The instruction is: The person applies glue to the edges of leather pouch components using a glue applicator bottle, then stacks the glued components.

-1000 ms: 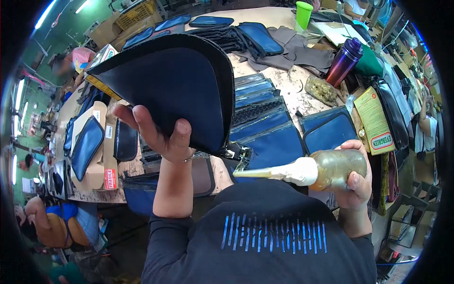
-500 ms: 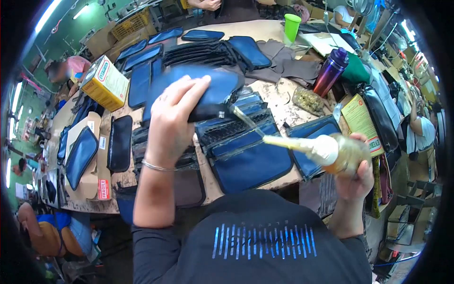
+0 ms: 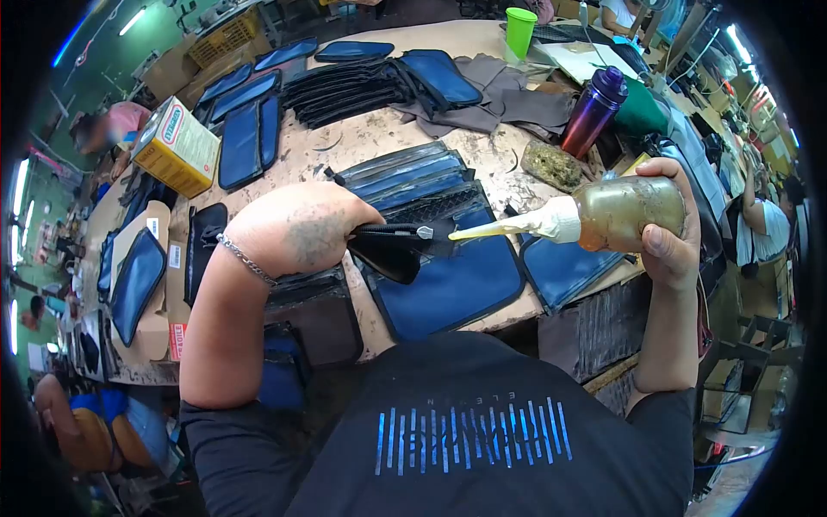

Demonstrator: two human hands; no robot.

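My left hand (image 3: 301,226), wearing a chain bracelet, is closed on a dark zippered pouch (image 3: 388,254). The pouch is turned edge-on, its zipper end pointing right. In my right hand (image 3: 674,246) is a squeeze bottle (image 3: 624,214) of amber-brown liquid, lying nearly level. Its long yellowish nozzle (image 3: 491,228) points left, the tip right at the pouch's zipper end. Beneath both hands lie a large blue panel with black edging (image 3: 448,289) and a row of overlapping blue and black strips (image 3: 409,181).
A stack of black pouches (image 3: 345,90) lies at the back. A yellow-and-white tin (image 3: 177,148) stands left. Toward the back right are a purple bottle (image 3: 594,112), a green cup (image 3: 519,33) and a crusted lump (image 3: 551,166). Other people sit around the table (image 3: 301,155).
My left hand has turned the pouch from its blue face to edge-on and lowered it. The squeeze bottle has risen and levelled out, its nozzle tip now at the zipper end.
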